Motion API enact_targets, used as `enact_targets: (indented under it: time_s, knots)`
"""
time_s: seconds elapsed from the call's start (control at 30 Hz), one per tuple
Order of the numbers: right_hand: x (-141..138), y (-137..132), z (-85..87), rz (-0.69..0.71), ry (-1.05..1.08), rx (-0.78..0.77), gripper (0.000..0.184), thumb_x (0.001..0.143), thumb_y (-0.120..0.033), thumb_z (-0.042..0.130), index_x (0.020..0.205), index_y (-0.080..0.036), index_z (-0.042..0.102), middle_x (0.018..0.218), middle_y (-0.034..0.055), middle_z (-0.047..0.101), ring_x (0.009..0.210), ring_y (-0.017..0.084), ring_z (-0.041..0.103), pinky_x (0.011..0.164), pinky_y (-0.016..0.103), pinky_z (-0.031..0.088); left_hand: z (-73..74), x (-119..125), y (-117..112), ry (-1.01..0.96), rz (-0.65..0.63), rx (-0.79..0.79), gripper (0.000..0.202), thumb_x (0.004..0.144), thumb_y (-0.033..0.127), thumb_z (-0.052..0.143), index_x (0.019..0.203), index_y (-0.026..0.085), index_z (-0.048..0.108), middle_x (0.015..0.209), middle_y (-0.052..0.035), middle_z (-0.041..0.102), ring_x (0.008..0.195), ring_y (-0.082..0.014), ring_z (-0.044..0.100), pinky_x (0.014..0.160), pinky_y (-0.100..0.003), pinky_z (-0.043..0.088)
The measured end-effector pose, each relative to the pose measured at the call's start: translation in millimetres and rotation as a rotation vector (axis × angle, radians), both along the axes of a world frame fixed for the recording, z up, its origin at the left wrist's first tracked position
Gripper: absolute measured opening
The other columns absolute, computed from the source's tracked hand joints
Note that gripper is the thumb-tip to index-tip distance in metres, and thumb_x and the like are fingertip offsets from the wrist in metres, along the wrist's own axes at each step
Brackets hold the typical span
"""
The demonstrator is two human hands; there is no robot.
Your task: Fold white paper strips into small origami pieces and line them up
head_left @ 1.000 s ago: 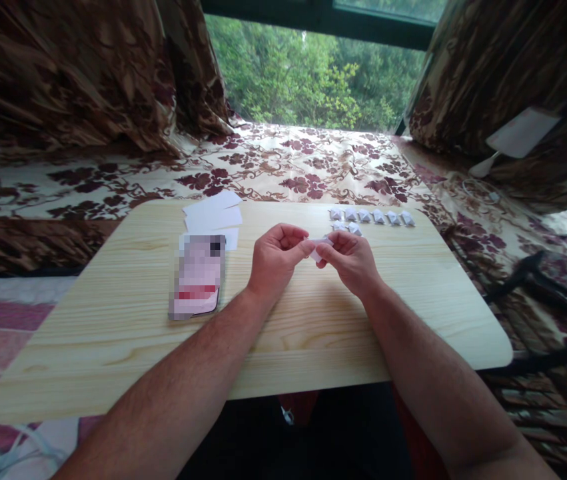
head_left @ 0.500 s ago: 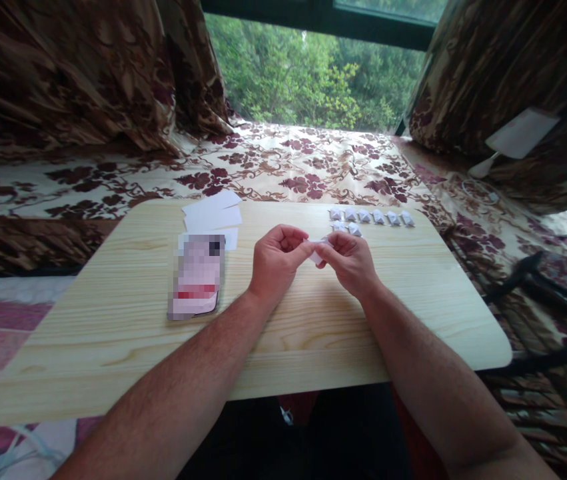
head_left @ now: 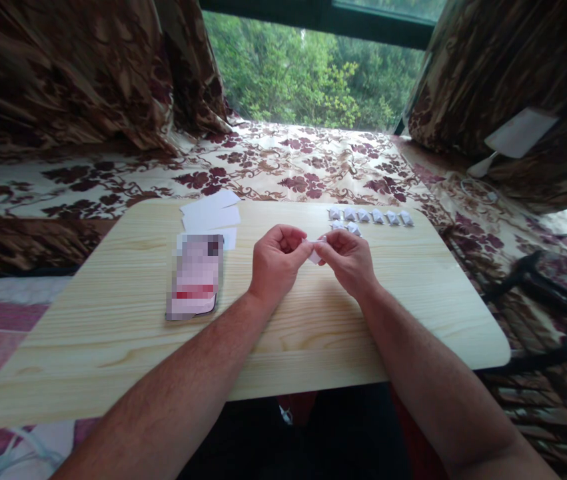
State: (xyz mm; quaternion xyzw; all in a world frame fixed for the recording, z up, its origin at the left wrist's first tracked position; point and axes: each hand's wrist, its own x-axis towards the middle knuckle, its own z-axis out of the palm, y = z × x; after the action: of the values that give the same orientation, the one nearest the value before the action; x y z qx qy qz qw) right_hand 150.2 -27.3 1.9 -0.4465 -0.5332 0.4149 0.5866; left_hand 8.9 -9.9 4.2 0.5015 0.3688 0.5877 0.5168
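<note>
Between the fingertips of both hands is a small piece of folded white paper (head_left: 316, 252), held above the middle of the table. My left hand (head_left: 278, 259) pinches its left side with thumb and fingers. The right side is pinched by my right hand (head_left: 348, 259); the fingers cover much of the paper, so its exact shape is hidden. Just beyond the right hand, small folded white paper pieces (head_left: 364, 216) with raised points stand in a row of several, with two more (head_left: 354, 229) in a shorter row nearer me, partly behind the hand.
Left of my hands lies a blurred pink phone (head_left: 196, 273). White paper sheets (head_left: 213, 212) overlap behind it. The pale wooden table (head_left: 113, 333) has rounded corners. A white lamp (head_left: 520, 133) stands at the right, near a dark chair-like frame (head_left: 558, 287).
Both hands keep their pinch on the paper, with only a slight shift of the right fingertips. The rest of the scene looks the same.
</note>
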Motion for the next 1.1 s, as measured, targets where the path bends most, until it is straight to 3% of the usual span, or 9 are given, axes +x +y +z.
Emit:
enact_targets:
  time_s: [0.5,0.73,1.1]
  knots:
    - [0.8,-0.8,1.6,-0.076,-0.011,-0.001,0.025,0.081,-0.039,0.071,0.068,-0.019,0.066,0.056,-0.0017,0.061,0.052,0.011,0.054,0.051,0.025,0.046,0.4,0.3,-1.2,0.008,-0.013,-0.002,0.025,0.066,0.024,0.083,0.082,0.017,0.066,0.071,0.0018,0.063,0.059,-0.0087,0.055,0.056,-0.021,0.043]
    - [1.9,-0.4,0.8,0.015,0.037,-0.026,0.021,0.076,-0.039,0.076,0.077,-0.019,0.069,0.067,0.0003,0.066,0.059,0.013,0.058,0.055,0.026,0.050,2.1,0.7,-0.7,0.004,0.019,0.008,0.024,0.067,0.025,0.082,0.082,0.017,0.065,0.070,0.0021,0.063,0.059,-0.0086,0.055,0.055,-0.021,0.044]
    - [1.7,-0.5,1.9,-0.022,0.050,-0.028,0.021,0.077,-0.037,0.075,0.072,-0.018,0.065,0.064,-0.0006,0.064,0.057,0.012,0.058,0.057,0.027,0.050,2.8,0.3,-1.6,0.020,-0.013,0.018,0.026,0.067,0.024,0.082,0.085,0.017,0.065,0.072,0.0015,0.064,0.061,-0.0093,0.058,0.058,-0.022,0.047]
